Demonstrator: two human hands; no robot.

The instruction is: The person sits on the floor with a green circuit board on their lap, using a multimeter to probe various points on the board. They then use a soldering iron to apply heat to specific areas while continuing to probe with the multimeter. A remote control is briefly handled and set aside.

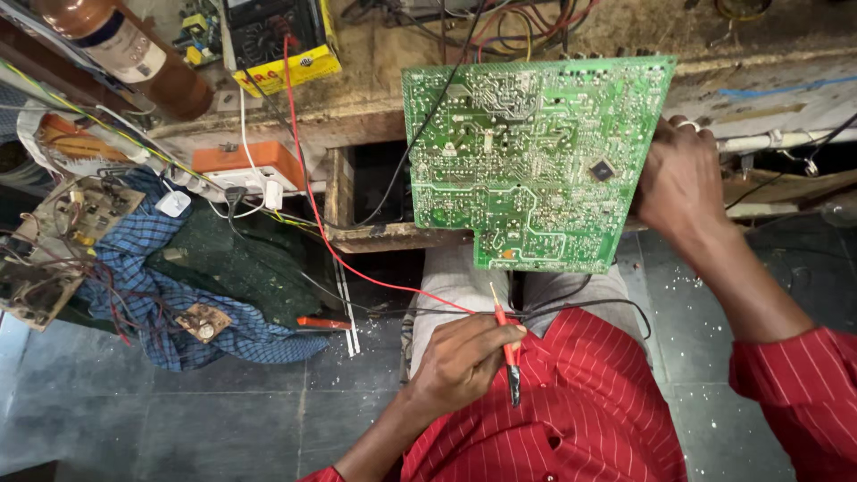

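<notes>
The green circuit board is held upright, solder side to the camera, its top edge near the workbench edge and its lower edge above the lap. The right hand is clamped on its right edge. The left hand, lower and apart from the board, pinches a red test probe (its tip points up at the lower edge). The red lead runs up to a yellow multimeter. Open grey floor lies at the left.
</notes>
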